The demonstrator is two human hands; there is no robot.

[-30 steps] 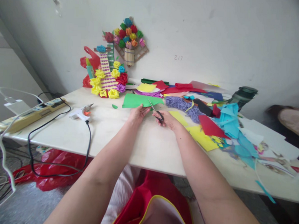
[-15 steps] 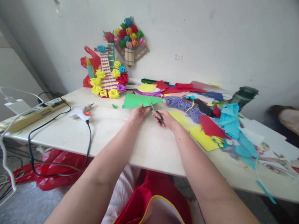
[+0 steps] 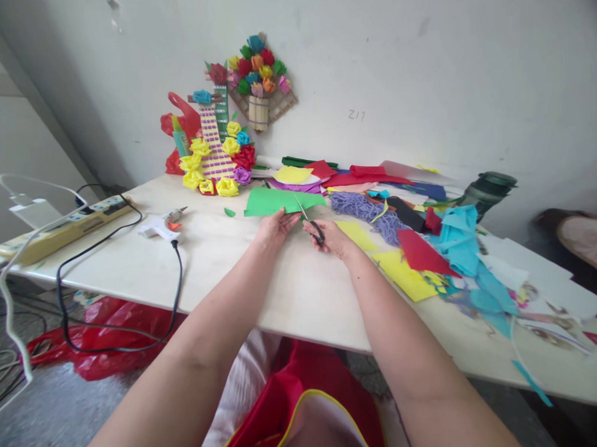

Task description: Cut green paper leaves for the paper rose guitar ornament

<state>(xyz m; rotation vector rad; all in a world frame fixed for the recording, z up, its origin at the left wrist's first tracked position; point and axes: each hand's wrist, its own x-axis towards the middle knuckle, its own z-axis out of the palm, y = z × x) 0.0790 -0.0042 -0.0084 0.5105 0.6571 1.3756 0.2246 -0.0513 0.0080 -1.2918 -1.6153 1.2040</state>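
My left hand (image 3: 277, 228) grips the near edge of a sheet of green paper (image 3: 267, 202), thumb on top. In my right hand (image 3: 330, 238) is a pair of scissors (image 3: 318, 233) with black handles. Their blades point up and left, over the right part of the green sheet, close to my left fingertips. Whether the blades are parted is too small to tell. A small green cut piece (image 3: 229, 212) lies on the table left of the sheet.
Left on the white table (image 3: 216, 272) are a glue gun (image 3: 161, 227) and a power strip (image 3: 73, 222). Paper flowers (image 3: 228, 186) on a stand are behind. Purple yarn (image 3: 369, 215), yellow paper (image 3: 406, 274), blue crepe paper (image 3: 458, 238) and a dark bottle (image 3: 487, 193) fill the right.
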